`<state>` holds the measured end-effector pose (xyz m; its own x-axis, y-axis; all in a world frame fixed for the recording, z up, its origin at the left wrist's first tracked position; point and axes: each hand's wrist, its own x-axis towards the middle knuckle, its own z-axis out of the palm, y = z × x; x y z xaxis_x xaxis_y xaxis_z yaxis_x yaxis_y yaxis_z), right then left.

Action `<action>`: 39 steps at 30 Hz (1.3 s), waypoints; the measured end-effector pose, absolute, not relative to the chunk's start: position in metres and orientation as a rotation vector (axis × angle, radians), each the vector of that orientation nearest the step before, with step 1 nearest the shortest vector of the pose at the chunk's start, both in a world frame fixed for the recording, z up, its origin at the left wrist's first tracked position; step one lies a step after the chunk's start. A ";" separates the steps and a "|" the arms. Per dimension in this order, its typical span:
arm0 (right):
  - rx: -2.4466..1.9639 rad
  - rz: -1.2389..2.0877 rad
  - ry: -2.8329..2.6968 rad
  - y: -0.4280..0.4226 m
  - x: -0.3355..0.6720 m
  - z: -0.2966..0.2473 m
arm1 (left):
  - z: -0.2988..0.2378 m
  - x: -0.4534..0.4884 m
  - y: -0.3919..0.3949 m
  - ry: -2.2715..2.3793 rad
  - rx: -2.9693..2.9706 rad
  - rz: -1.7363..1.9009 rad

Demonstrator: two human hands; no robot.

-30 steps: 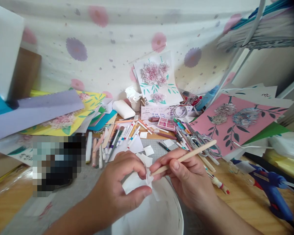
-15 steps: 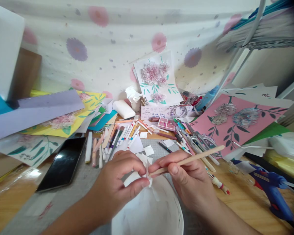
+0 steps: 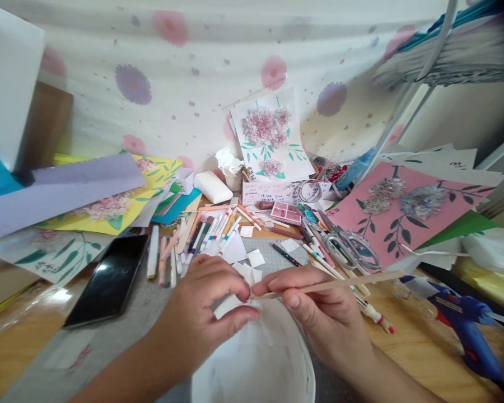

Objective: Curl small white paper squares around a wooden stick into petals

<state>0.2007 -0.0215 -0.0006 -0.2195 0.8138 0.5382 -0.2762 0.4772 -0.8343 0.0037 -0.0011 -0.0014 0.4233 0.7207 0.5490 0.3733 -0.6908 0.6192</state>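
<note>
My left hand (image 3: 212, 299) pinches a small piece of white tissue-like paper (image 3: 254, 305) between thumb and fingertips. From the other side, my right hand (image 3: 325, 313) grips a flat wooden craft stick (image 3: 340, 282), its near end against the paper at my left fingertips and its far end pointing right. The fingers partly hide the paper. Both hands are over the back rim of a white bowl (image 3: 256, 369) in front of me, and a strip of paper shows inside it.
Markers (image 3: 212, 235), small white paper squares (image 3: 256, 258) and scissors (image 3: 348, 249) lie beyond my hands. A black phone (image 3: 107, 280) is at left, a blue glue gun (image 3: 457, 313) at right. Flower pictures on yellow (image 3: 71, 221) and pink paper (image 3: 437, 235) flank the table.
The craft stick has tilted down to a flatter angle, its far end lower and further right. My right fingers have shifted slightly; my left hand stays nearly in place.
</note>
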 end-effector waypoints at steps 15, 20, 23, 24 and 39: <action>-0.513 1.040 -1.480 -0.021 0.200 -0.001 | 0.005 0.004 -0.003 0.964 2.347 1.147; -0.513 1.089 -1.436 -0.021 0.201 -0.004 | 0.006 0.004 -0.003 0.962 2.316 1.115; -0.521 1.107 -1.422 -0.021 0.201 -0.004 | 0.005 0.004 -0.002 0.945 2.289 1.140; -0.523 1.107 -1.421 -0.021 0.201 -0.003 | 0.005 0.004 -0.001 0.937 2.284 1.137; -0.553 1.008 -1.524 -0.020 0.200 0.000 | 0.006 0.003 -0.003 0.949 2.299 1.121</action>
<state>0.2002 -0.0200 -0.0001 -0.2202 0.8060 0.5494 -0.1896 0.5171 -0.8346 0.0035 -0.0031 0.0065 0.4449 0.7265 0.5237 0.3965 -0.6841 0.6122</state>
